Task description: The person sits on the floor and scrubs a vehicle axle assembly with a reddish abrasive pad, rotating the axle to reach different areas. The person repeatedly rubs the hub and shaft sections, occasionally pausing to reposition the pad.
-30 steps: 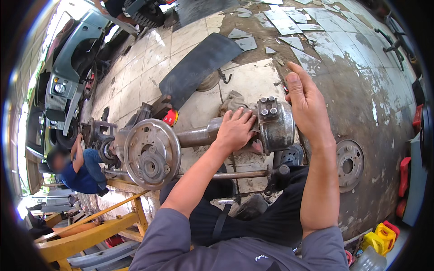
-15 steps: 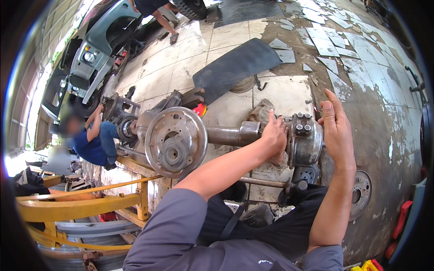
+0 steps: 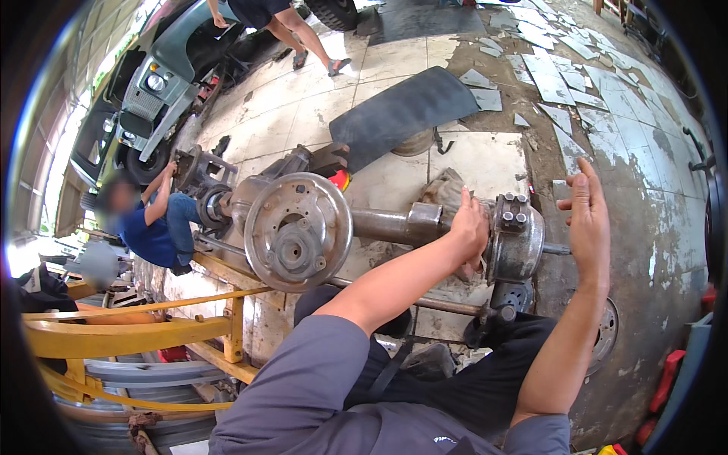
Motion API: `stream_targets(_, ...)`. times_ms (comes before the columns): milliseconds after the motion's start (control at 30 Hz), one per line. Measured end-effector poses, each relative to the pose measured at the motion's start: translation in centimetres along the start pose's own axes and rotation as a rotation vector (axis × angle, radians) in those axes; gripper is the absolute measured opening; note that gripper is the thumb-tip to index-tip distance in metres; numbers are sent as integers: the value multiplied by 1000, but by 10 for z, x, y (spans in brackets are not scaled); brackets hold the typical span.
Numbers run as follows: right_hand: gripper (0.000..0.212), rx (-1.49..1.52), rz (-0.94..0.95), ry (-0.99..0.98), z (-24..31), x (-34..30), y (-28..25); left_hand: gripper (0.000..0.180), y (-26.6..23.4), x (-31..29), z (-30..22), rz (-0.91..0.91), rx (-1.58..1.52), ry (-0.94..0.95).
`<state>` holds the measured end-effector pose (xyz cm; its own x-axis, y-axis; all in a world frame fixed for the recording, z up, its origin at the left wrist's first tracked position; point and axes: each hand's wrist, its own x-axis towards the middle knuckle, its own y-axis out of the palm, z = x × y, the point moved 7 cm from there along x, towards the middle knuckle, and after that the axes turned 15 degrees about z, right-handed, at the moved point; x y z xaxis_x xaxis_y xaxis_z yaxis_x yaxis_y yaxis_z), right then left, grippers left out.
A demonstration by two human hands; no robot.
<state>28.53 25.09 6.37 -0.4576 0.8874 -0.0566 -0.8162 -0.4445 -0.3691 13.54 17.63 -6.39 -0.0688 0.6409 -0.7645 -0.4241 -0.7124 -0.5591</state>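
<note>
A vehicle axle [image 3: 383, 225] lies across the floor in front of me. At its right end is a rounded metal steering knuckle [image 3: 516, 246] with bolts on top. My left hand [image 3: 472, 227] is closed against the knuckle's inner side, its fingertips partly hidden. A thin shaft [image 3: 557, 249] sticks out of the knuckle's right face. Beyond the shaft's tip, my right hand [image 3: 588, 227] is raised with fingers stretched and palm turned toward the knuckle, holding nothing. A crumpled brownish cloth [image 3: 441, 191] lies behind the axle tube, close to my left hand.
A round backing plate [image 3: 298, 231] stands at the axle's left. Yellow frame rails [image 3: 136, 335] lie left. A co-worker in blue [image 3: 155, 231] crouches beyond. A dark mat [image 3: 409, 114], a metal disc [image 3: 604, 337] and broken tiles [image 3: 546, 80] lie on the floor.
My right hand has moved right, away from the knuckle, and more of the shaft shows. My left hand stays at the knuckle. A person at the back has stepped to the right.
</note>
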Motion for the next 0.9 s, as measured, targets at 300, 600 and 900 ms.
stream_targets(300,55,17,-18,49,0,-2,-3,121,26,26,4,-215,-136,66)
stream_targets(600,60,-283,184,245,-17,0,4,118,26,-9,-9,-377,-93,45)
stream_targets(900,60,-318,237,204,-21,0,12,103,24,0,-7,-359,-132,38)
